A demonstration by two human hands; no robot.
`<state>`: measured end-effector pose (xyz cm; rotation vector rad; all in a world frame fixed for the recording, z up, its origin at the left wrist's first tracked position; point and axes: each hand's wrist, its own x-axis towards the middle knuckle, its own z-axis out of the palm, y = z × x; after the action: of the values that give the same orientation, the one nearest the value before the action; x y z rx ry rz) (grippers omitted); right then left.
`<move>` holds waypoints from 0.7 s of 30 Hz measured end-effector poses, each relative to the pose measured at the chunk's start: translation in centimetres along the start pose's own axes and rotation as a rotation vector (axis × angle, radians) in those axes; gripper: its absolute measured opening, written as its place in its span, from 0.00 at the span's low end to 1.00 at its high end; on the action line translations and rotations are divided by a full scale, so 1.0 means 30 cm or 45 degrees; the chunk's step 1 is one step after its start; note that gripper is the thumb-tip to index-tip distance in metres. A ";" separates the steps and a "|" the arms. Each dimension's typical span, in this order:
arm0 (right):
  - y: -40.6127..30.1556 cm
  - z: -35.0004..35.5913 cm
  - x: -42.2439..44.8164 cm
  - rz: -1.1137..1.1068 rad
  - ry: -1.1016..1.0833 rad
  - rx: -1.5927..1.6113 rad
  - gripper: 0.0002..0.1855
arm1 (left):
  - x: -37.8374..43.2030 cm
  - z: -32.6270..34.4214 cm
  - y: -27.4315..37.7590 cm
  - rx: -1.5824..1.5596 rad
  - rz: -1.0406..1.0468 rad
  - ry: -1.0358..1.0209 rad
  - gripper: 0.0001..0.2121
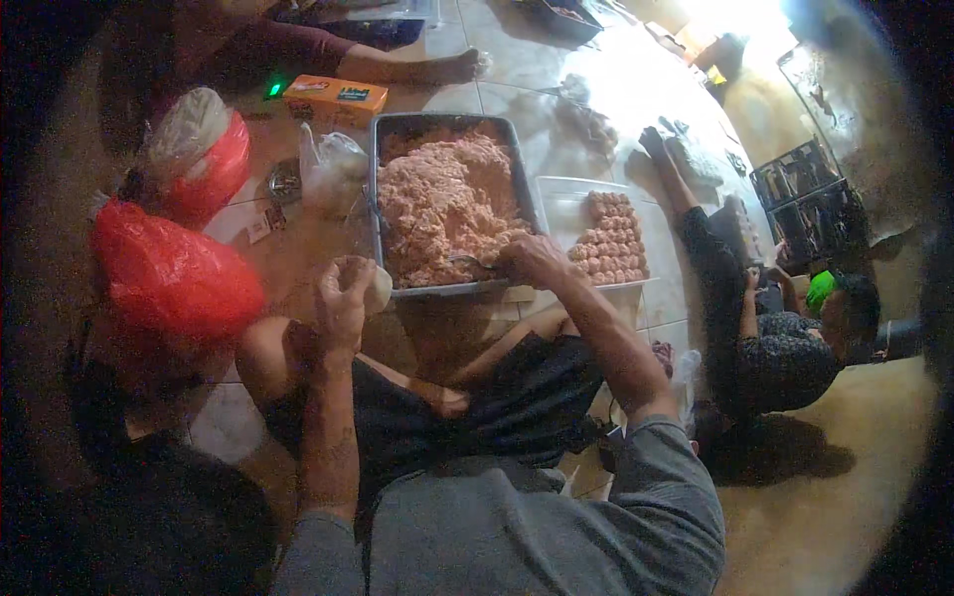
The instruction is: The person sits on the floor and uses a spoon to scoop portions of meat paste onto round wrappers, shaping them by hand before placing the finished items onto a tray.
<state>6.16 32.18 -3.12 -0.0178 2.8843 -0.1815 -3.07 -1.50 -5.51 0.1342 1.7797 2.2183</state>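
A grey rectangular basin [514, 149] stands before my crossed legs, heaped with pink minced-meat filling [447, 197]. My right hand [535, 259] is at the basin's near right corner. It grips a metal utensil [469, 261], a fork or spoon, whose end sits in the filling. Left of the basin's near corner, my left hand [344, 294] is raised and pinches a pale round dough wrapper [378, 290]. Right of the basin, a clear plastic tray [570, 186] bears rows of shaped dumplings [610, 242].
Red plastic bags [179, 272] and a clear bag [335, 160] lie to the left. An orange box [335, 97] is behind the basin. A co-worker's leg [410, 68] reaches in at the top left; another person [790, 350] sits at right, near black crates [805, 201].
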 end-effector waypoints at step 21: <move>-0.106 -0.052 0.025 -0.232 0.331 0.190 0.07 | -0.008 0.018 0.018 0.067 -0.058 0.010 0.10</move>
<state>5.02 29.19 -1.40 -0.2478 3.1167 -0.4647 -2.78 -1.18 -4.84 0.0956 1.8272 2.1447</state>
